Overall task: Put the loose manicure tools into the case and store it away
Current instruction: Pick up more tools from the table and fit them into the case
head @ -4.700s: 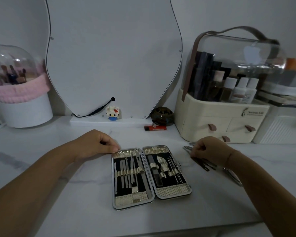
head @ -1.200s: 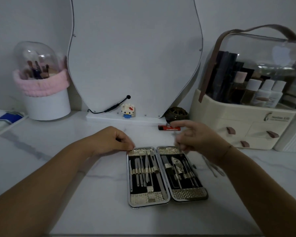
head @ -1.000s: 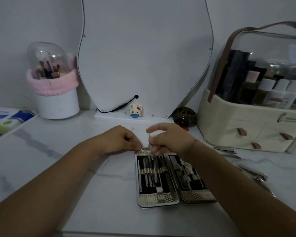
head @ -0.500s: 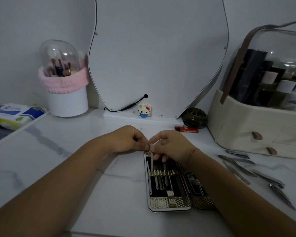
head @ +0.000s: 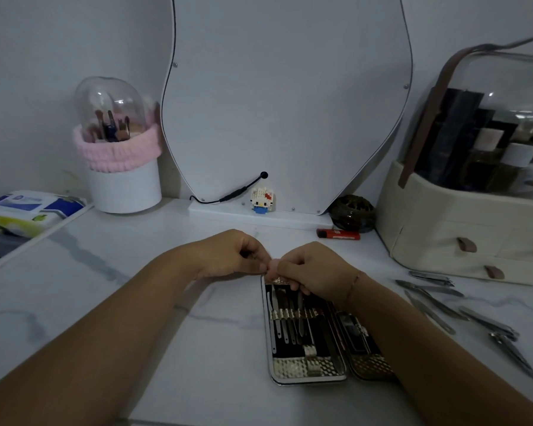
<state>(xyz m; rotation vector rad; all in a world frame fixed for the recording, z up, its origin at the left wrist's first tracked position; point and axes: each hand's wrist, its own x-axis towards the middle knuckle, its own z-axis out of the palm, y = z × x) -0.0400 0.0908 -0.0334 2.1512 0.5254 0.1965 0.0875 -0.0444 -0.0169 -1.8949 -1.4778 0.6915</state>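
The manicure case (head: 308,368) lies open on the white marble table, its left half lined with metal tools under a strap. Its right half (head: 368,362) is partly hidden by my right forearm. My left hand (head: 228,256) has curled fingers and pinches the case's far left corner. My right hand (head: 313,272) is over the far end of the left half, fingers curled around a thin metal tool that they mostly hide. The two thumbs touch. Several loose tools (head: 431,312) lie to the right of the case, among them nippers (head: 513,353).
A mirror panel (head: 290,103) leans on the wall behind, with a small toy figure (head: 261,199) and a red lighter (head: 339,234) at its base. A brush holder (head: 123,179) stands at the back left and wipes packs (head: 28,210) beside it. A cream cosmetics organizer (head: 462,235) fills the right.
My right hand left the loose tools with a thin tool, carried it over to the case's left half and lowered it there. My left hand stayed at the case's far corner. The view shifted left.
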